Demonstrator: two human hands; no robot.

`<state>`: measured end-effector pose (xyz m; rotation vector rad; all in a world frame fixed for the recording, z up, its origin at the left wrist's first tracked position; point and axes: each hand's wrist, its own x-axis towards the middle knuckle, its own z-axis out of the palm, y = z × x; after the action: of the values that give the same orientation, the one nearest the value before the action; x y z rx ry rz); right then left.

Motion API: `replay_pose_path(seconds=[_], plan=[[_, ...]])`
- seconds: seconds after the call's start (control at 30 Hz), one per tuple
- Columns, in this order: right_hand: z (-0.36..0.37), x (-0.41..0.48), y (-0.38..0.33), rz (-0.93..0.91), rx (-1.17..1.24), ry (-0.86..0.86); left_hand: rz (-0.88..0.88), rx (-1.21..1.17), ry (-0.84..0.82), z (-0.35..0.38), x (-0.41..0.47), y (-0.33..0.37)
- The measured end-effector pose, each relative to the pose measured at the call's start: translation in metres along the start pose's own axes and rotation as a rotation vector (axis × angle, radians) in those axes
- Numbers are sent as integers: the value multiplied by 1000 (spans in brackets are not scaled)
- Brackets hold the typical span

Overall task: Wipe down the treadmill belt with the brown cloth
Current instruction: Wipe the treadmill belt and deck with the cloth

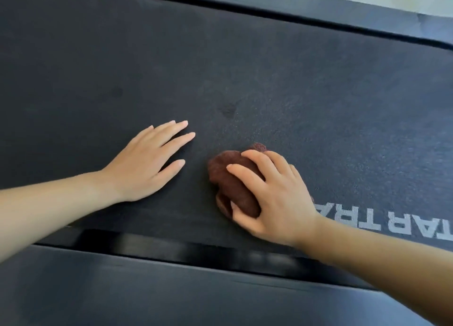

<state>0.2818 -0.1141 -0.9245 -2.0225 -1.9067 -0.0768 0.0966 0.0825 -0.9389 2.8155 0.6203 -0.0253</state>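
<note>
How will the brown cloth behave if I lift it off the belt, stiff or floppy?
The brown cloth looks soft and floppy: it bunches in folds under the right hand, so it would probably droop when lifted. Small enough for one hand, it seems light. On the textured treadmill belt it likely drags rather than slides.

A bare left hand [144, 161] lies flat, fingers straight, on the dark textured treadmill belt [245, 68]. Just beside it, the right hand [274, 193] grips a bunched brown terry cloth [230, 178] pressed against the belt, near grey printed lettering [382, 221]. A glossy black side rail [147, 289] runs along the near edge.
</note>
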Motion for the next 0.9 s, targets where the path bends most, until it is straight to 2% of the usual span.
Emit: replay_pose_path(seconds=[0.3,0.57,0.7,0.9], plan=[[11,60,-1,288,-6,-17,-59,-13,98,-3,30,-21],[6,6,-43,226,-49,-25,-107,-37,154,2,74,-28],[13,36,-20,228,-15,35,-116,-25,154,-1,72,-28],[33,113,22,340,-14,119,-80,-7,140,-10,72,-36]])
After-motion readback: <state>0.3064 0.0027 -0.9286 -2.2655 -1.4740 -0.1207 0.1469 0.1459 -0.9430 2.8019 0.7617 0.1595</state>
